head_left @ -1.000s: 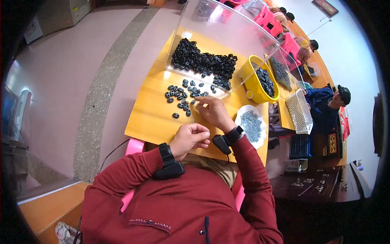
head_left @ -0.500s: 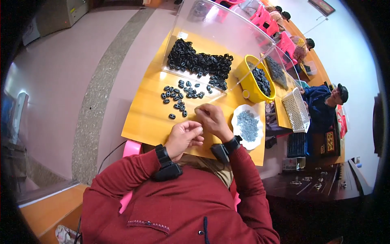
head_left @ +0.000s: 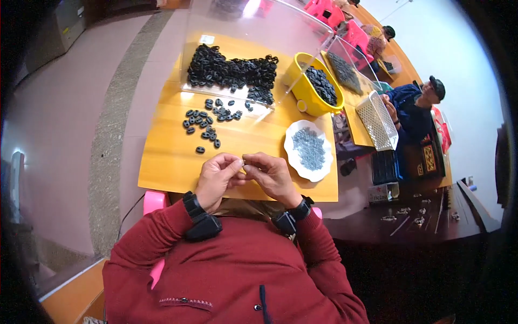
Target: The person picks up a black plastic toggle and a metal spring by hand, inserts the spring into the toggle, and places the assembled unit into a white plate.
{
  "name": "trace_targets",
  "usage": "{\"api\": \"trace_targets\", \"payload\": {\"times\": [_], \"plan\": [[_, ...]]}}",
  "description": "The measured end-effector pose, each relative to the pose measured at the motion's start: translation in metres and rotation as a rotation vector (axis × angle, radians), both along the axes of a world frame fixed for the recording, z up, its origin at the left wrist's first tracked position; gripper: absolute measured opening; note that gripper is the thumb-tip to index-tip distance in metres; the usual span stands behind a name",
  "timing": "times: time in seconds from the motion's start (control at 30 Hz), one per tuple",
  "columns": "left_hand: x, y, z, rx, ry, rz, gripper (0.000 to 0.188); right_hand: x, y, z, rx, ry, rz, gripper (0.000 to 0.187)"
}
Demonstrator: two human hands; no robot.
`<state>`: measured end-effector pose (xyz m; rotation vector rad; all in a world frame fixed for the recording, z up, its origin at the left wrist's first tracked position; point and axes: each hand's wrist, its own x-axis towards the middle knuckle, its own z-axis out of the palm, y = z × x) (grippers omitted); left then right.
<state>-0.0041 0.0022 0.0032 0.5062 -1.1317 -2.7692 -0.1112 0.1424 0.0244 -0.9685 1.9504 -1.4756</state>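
My left hand [head_left: 217, 175] and my right hand [head_left: 270, 175] meet fingertip to fingertip over the near edge of the wooden table [head_left: 162, 167]. Both are pinched closed around something tiny at the join, too small to make out. Just beyond them lie loose black oval two-holed pieces [head_left: 208, 121], scattered on the tabletop. Many more of these pieces [head_left: 232, 70] are heaped in a clear plastic bin [head_left: 302, 32] tipped toward me. To the right of my right hand sits a white scalloped plate [head_left: 292, 156] holding small clear-grey parts [head_left: 312, 148].
A yellow basket [head_left: 302, 81] of dark parts stands behind the plate. Farther right are a white perforated basket [head_left: 377, 121] and a seated person in dark blue [head_left: 410, 108]. A dark table [head_left: 399, 227] with small metal parts lies at the right. Pink chairs [head_left: 329, 13] stand at the back.
My right hand has come down and in from above, and its fingertips now meet those of my left. The whole view has shifted, so the table appears farther left.
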Motion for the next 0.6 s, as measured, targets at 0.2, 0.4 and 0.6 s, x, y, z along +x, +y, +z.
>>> {"api": "trace_targets", "payload": {"times": [0.2,0.4,0.6], "plan": [[0.001,-0.003,-0.001,-0.015,-0.016,-0.009,0.01,-0.041,0.046,0.017,0.049,0.641,-0.207,0.017],[-0.001,-0.001,-0.001,-0.02,-0.024,-0.021,0.01,-0.076,0.088,0.017,0.436,0.782,-0.277,0.015],[-0.001,0.0,0.0,-0.02,-0.016,-0.02,0.01,-0.085,0.087,0.007,0.565,0.875,-0.307,0.014]]}}
